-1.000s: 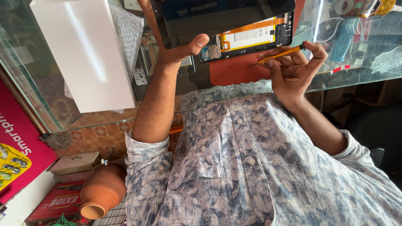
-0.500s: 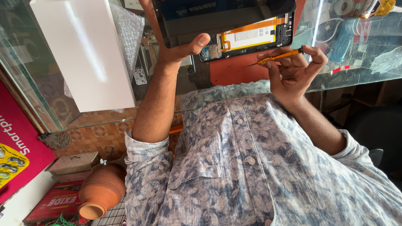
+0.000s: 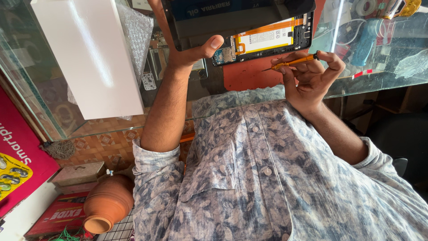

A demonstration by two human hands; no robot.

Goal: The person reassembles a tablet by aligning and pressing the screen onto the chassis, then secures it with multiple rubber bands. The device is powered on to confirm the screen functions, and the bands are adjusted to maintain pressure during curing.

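Big plain white box (image 3: 84, 53) sits at one end of your glass worktop (image 3: 383, 67), with bubble wrap (image 3: 136, 27) tucked beside it, and a pink printed carton (image 3: 18, 165) leans lower down near a round clay pot (image 3: 107, 205). Your left hand (image 3: 187, 53) has its grip clamped on the opened tablet (image 3: 249, 27), thumb against the exposed edge by the white battery with orange trim. Your right hand (image 3: 312, 73) pinches a thin orange screwdriver (image 3: 292, 61), tip just under the tablet's edge, over an orange mat (image 3: 249, 78).
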